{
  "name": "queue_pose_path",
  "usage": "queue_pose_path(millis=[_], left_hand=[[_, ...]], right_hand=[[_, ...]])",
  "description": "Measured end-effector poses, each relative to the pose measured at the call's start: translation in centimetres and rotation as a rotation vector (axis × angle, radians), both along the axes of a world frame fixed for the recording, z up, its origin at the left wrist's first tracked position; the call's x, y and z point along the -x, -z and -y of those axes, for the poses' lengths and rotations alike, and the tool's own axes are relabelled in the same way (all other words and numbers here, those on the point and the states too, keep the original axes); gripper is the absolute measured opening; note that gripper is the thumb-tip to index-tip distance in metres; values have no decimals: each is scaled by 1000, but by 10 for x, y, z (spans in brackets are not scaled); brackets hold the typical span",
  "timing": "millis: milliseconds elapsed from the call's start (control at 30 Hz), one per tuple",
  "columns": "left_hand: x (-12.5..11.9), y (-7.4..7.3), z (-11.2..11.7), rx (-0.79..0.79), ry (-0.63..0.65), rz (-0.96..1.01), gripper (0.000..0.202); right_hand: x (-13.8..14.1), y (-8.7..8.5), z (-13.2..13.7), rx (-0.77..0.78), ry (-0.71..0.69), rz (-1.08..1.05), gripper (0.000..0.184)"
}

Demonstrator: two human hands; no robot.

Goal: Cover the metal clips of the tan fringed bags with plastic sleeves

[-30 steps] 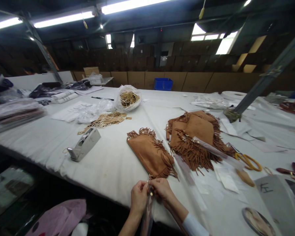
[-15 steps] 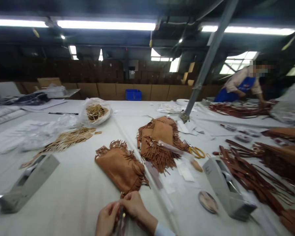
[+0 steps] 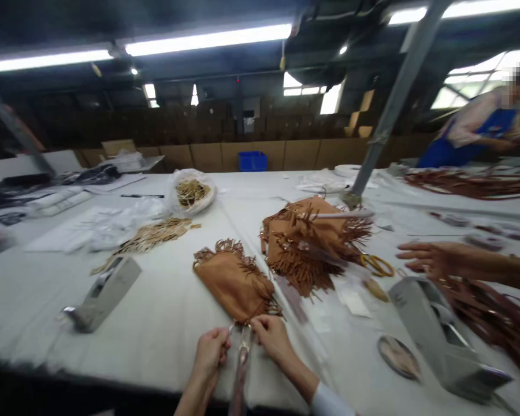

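A tan fringed suede bag lies on the table just beyond my hands. From its near corner a strap with a metal clasp, apparently in clear wrap, runs down toward me between both hands. My left hand is closed in a pinch left of the clasp, with a thin pale bit showing at its fingertips. On the other side, my right hand pinches close to the bag's corner, beside the clasp's top. What exactly sits between the fingers of each hand is too small to make out.
More fringed bags are piled beyond, with yellow-handled scissors beside them. Tape dispensers stand left and right. Another person's hand reaches in from the right over brown straps. A metal post rises from the table.
My hands, formerly together at the bag's corner, have moved apart, leaving the clasp visible between them. The view has shifted right to left across the scene, and another person's hand has entered at right.
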State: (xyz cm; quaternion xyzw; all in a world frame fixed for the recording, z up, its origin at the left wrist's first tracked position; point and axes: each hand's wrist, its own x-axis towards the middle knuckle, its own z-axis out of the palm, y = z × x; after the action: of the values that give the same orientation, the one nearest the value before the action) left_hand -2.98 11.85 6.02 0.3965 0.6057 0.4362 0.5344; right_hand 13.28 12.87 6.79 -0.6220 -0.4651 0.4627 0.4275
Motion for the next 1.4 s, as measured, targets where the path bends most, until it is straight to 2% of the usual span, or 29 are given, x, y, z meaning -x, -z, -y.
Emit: queue_pose_path(millis=[100,233,433,567,667,733,867,933,1000,1067,1133,1200,1300,1367,1400], left_hand=[[6,-7,5,-5,-34,-109,33],[3,-9,4,-60,-15,-248,31],[-8,-9,4,-141,14,-408,23],[-13,4,9,-209,36,-561,27],[-14,20,10,-283,73,-692,27],[-13,32,9,-292,101,-703,26],[-8,47,4,-185,115,-613,25],[-6,49,1,-118,95,-524,18],[-7,46,-1,-89,23,-400,11],[-9,40,-2,-83,-65,-246,24],[-11,34,-2,-43,-96,-58,41],[-12,30,-2,42,-70,161,53],[-12,29,-3,131,37,444,52],[-11,30,-4,125,57,477,47],[-12,31,-4,101,37,430,44]], right_hand=[[0,1,-1,75,13,-146,11],[23,8,1,221,-46,-405,10],[50,12,-2,231,-59,-547,27],[52,21,-3,244,-16,-565,34],[50,30,-4,253,6,-534,37],[50,35,-5,244,10,-501,36],[53,40,-6,206,11,-466,30],[55,40,-5,173,9,-477,28],[56,39,-4,134,-5,-516,29],[55,38,-4,108,-31,-575,32],[53,38,-4,103,-46,-636,36],[50,39,-4,107,-43,-682,40],[46,43,-4,104,-51,-709,43],[44,44,-5,105,-62,-696,44],[44,45,-5,109,-62,-682,44]])
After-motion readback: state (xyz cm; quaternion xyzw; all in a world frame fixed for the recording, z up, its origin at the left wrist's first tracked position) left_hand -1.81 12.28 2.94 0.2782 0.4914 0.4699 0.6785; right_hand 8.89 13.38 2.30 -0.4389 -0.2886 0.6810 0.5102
